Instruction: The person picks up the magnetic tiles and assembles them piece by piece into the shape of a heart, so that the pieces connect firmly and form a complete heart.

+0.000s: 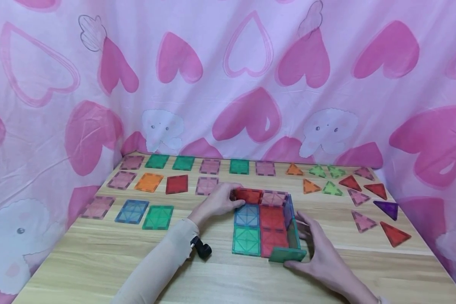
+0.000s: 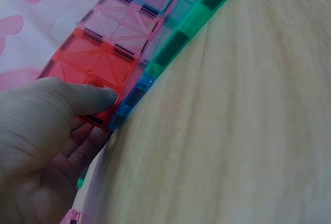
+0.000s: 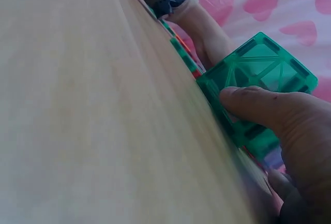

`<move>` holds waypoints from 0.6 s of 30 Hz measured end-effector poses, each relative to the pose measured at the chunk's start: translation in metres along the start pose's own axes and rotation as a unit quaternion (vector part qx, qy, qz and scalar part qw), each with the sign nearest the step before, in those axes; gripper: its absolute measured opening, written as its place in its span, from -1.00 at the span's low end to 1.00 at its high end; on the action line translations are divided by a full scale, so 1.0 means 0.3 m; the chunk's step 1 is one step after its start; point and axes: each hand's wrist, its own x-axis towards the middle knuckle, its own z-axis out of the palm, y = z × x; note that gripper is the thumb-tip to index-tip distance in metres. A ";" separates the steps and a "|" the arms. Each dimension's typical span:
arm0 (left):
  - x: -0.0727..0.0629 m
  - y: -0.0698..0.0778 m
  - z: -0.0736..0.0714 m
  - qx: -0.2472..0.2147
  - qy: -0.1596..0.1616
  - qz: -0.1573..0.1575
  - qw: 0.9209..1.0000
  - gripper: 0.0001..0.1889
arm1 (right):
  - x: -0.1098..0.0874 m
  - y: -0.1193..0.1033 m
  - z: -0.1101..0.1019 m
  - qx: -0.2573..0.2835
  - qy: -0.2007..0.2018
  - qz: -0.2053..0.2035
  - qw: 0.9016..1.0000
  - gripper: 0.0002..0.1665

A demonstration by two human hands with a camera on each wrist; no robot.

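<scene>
A partly walled box of see-through magnetic tiles stands on the table. Its floor has a blue tile point(image 1: 247, 215), a green floor tile point(image 1: 246, 241) and two red floor tiles point(image 1: 272, 218). Along the back, a red wall tile point(image 1: 252, 196) point(image 2: 95, 61) and a pink wall tile point(image 1: 275, 198) point(image 2: 121, 22) stand upright; tiles also form the right side. My left hand point(image 1: 222, 200) point(image 2: 46, 115) pinches the red wall tile, thumb on its inner face. At the front right corner, my right hand point(image 1: 321, 253) point(image 3: 305, 131) holds a green wall tile point(image 1: 286, 254) point(image 3: 274, 69), thumb on its face, other fingers behind the right wall.
Square tiles point(image 1: 159, 217) in several colours lie flat in rows at the left and back. Triangle tiles point(image 1: 395, 233) are spread at the right. A heart-patterned curtain point(image 1: 247, 114) surrounds the wooden table point(image 1: 220, 283). A black strap device point(image 1: 202, 248) is on the left wrist.
</scene>
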 end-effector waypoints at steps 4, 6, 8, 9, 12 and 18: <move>0.007 0.003 0.010 -0.001 0.001 0.006 1.000 -0.89 | 0.015 0.009 0.017 -0.016 0.003 -0.027 1.000 0.81; 0.010 0.004 0.015 0.003 0.002 0.007 1.000 -0.89 | 0.018 0.010 0.020 -0.022 0.004 -0.029 0.999 0.84; 0.014 0.006 0.018 0.009 0.005 0.006 1.000 -0.90 | 0.022 0.011 0.018 -0.020 0.002 -0.028 0.999 0.86; 0.017 0.009 0.019 0.012 0.007 0.005 1.000 -0.89 | 0.024 0.013 0.016 -0.017 0.001 -0.030 0.999 0.87; 0.030 0.013 0.026 0.016 0.014 0.007 1.000 -0.89 | 0.036 0.022 0.001 -0.012 -0.002 -0.031 0.999 0.88; 0.076 0.020 0.046 0.015 0.024 0.013 1.000 -0.89 | 0.060 0.045 -0.027 0.006 -0.012 -0.034 0.999 0.85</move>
